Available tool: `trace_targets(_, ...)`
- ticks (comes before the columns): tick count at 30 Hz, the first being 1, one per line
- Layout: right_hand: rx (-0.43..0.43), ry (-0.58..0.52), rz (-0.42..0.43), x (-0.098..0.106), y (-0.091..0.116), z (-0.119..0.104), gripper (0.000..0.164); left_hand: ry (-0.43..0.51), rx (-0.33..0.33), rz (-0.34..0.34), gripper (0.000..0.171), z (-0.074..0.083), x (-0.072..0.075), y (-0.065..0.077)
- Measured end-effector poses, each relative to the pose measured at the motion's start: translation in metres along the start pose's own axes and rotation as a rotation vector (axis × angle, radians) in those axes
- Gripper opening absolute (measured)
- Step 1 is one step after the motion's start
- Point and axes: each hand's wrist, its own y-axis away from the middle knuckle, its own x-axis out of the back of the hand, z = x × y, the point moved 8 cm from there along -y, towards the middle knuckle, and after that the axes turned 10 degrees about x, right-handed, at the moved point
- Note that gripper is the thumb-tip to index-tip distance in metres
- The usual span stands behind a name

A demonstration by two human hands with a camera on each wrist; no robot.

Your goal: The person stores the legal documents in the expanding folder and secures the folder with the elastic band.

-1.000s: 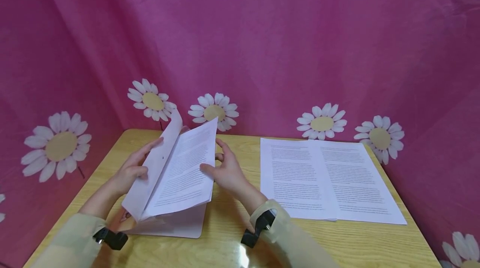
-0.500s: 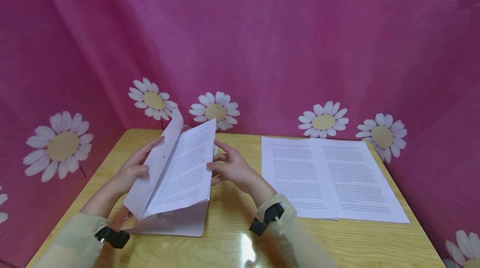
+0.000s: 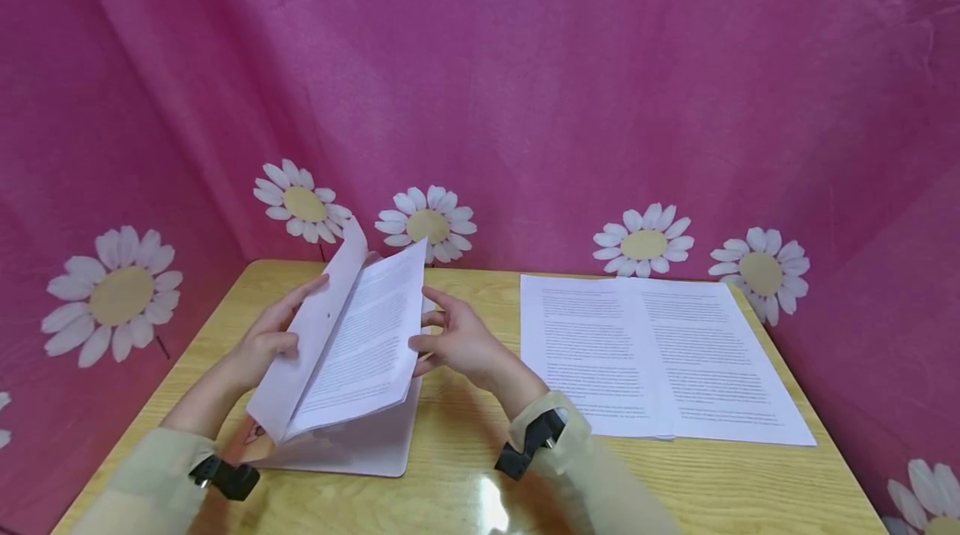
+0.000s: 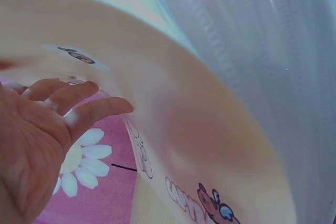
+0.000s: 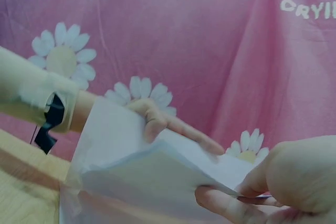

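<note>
A display-book folder (image 3: 375,447) lies on the table at the left with its pale cover (image 3: 303,364) lifted. My left hand (image 3: 262,343) holds that cover, thumb on its inner face and fingers behind. Cartoon animal stickers or prints (image 4: 216,203) mark the outer face, and clear plastic sleeves (image 4: 252,51) show beyond it. Printed sheets (image 3: 367,335) stand tilted inside the folder. Their right edge is pinched between thumb and fingers of my right hand (image 3: 465,343). How the sheets sit against the sleeve is hard to tell.
Two printed paper stacks or sheets (image 3: 592,360) lie side by side on the right of the wooden table (image 3: 465,468). A pink curtain (image 3: 510,102) with daisy prints hangs along the back and sides.
My right hand shifts its grip on the sheets' right edge, its thumb moving from the page face to the edge. The sheets lean slightly left. The left hand stays put.
</note>
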Motion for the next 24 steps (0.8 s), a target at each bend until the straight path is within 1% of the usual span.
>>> trace_targets(5, 0.023, 0.042, 0.021, -0.006, 0.000, 0.003, 0.089, 0.000, -0.023, 0.009, 0.090, 0.000, 0.000, 0.001)
trace_targets(9, 0.042, 0.065, 0.016, -0.013, 0.001, 0.004, 0.089, -0.006, -0.034, 0.023, 0.091, 0.001, 0.000, 0.001)
trace_targets(14, 0.023, 0.071, -0.002, -0.019, -0.002, 0.012, 0.088, -0.006, -0.038, 0.028, 0.091, 0.002, 0.000, 0.000)
trace_targets(19, 0.007, 0.061, 0.009, -0.019, -0.004, 0.017, 0.090, -0.001, -0.041, 0.024, 0.091, 0.002, -0.001, 0.000)
trace_targets(24, -0.009, 0.041, 0.026, -0.016, -0.003, 0.015, 0.094, -0.007, -0.018, 0.020, 0.093, 0.000, -0.001, -0.001)
